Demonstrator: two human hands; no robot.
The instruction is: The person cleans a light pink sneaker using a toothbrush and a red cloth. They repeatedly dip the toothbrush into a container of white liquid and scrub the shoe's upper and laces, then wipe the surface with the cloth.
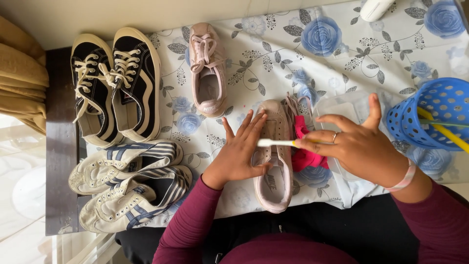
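A pale pink sneaker (274,161) lies on its side on the flowered tablecloth (273,58) in front of me. My left hand (240,151) rests flat against its side, fingers spread. My right hand (359,146) pinches a white toothbrush (274,143) by its yellow handle, the bristle end over the shoe. A bright pink cloth (305,154) lies bunched beside the shoe, under my right hand. The matching pink sneaker (209,71) sits farther back on the table, laces loose.
A pair of black and white sneakers (117,85) and a pair of white sneakers with blue stripes (129,183) lie at the left. A blue perforated basket (435,117) holding a yellow stick is at the right. A clear plastic container (347,110) sits beneath my right hand.
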